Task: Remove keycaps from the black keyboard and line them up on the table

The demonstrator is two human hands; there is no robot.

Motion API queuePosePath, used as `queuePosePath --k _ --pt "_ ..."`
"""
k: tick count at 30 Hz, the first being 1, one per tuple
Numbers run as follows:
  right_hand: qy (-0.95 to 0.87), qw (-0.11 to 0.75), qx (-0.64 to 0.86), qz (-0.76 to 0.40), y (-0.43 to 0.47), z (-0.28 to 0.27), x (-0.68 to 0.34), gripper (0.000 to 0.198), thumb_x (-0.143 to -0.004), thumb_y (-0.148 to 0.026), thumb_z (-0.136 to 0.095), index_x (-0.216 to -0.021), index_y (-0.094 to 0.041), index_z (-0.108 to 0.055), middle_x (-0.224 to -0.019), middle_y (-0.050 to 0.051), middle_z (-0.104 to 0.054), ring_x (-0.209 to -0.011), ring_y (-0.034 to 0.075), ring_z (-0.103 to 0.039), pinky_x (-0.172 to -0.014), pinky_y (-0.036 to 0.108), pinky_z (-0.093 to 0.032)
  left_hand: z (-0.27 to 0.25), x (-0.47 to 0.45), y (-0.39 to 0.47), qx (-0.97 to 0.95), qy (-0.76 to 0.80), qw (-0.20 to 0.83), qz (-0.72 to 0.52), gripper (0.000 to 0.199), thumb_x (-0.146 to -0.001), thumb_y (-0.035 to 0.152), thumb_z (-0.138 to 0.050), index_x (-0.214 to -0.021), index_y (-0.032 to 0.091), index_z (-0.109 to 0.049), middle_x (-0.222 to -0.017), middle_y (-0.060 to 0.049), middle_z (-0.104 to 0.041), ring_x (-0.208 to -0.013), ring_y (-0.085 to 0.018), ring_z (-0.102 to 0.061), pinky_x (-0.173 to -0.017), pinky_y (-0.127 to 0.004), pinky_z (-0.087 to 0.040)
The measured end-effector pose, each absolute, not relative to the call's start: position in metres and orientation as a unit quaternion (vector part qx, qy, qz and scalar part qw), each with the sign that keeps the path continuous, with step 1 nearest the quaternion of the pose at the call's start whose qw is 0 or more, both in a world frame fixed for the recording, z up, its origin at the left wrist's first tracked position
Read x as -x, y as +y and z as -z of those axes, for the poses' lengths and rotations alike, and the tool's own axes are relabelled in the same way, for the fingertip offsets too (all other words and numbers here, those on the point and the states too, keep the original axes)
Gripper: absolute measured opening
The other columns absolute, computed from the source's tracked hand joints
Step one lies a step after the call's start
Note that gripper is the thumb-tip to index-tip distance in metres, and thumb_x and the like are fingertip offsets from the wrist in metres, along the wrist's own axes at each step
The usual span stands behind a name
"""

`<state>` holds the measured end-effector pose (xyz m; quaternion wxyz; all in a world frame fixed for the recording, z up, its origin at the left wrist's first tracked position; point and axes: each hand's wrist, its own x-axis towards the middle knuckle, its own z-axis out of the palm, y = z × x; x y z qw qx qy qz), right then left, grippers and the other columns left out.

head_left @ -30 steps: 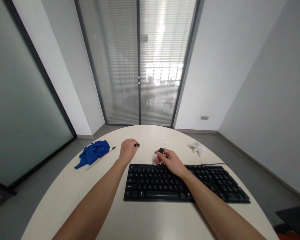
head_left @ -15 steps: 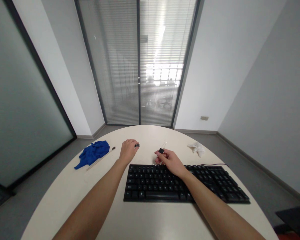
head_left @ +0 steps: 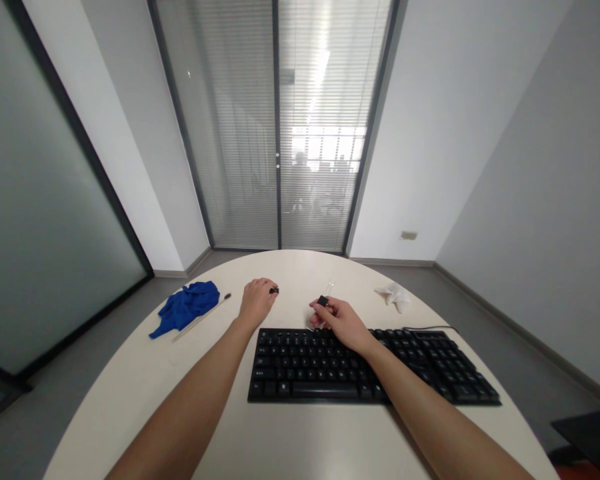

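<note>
The left forearm (head_left: pixel 187 400) and the right forearm (head_left: pixel 425 400) are bare, and they reach forward and inward from the lower edge of the view. The left hand (head_left: pixel 257 301) shows its back, with bent fingers closing together in a small pinch. The right hand (head_left: pixel 344 323) is turned thumb-side up; its thumb presses toward the index finger, while other fingers curl beneath. The two hands are apart.
</note>
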<state>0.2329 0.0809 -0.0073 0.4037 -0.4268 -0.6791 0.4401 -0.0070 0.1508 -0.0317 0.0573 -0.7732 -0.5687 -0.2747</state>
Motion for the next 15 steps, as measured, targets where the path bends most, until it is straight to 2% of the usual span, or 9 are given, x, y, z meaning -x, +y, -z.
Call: queuePosePath --k 11,15 --pt "-0.664 0.417 0.438 -0.44 0.08 0.005 -0.233 0.046 -0.089 -0.057 -0.05 -0.1 -0.015 -0.065 -0.075 0.005 -0.071 -0.067 0.016 -0.064 -0.061 0.025 -0.048 0.029 0.004 0.148 0.772 -0.553 0.014 0.313 0.025 -0.083 0.019 -0.062 -0.107 0.021 -0.065 -0.112 -0.009 -0.065 -0.109 -0.029 -0.054 -0.098 -0.043 -0.038" --pt "-0.68 0.417 0.434 -0.418 0.08 0.005 -0.234 0.045 -0.09 -0.056 -0.049 -0.098 -0.015 -0.065 -0.073 0.004 -0.069 -0.066 0.015 -0.062 -0.062 0.025 -0.047 0.022 -0.001 0.141 0.785 -0.526 -0.029 0.328 0.024 -0.084 0.02 -0.06 -0.108 0.021 -0.064 -0.117 -0.008 -0.063 -0.112 -0.027 -0.053 -0.101 -0.042 -0.038"
